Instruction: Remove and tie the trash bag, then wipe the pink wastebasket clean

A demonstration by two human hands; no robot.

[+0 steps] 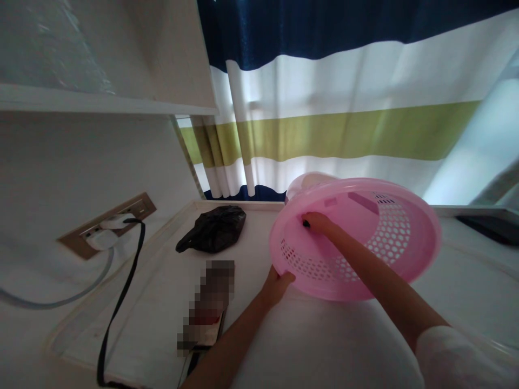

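Note:
A pink plastic basket (357, 186) with rows of round holes is tilted so that its inside faces me. My left hand (278, 286) is closed on its near left rim, thumb on top. Inside the basket, close to its bottom, is my right hand (318, 221), its fingers closed on a small black object (305, 223). Most of that object is hidden by the fingers, and its kind does not show. I cannot tell whether the right hand touches the basket wall.
On the white tabletop (251, 243) lie a knotted black plastic bag (219, 229) and a flat, blurred-out item (208, 302). A dark flat object (492, 229) sits far right. Plugs and a black cable (128, 302) hang from the wall socket (107, 224). A striped curtain (324, 129) hangs behind.

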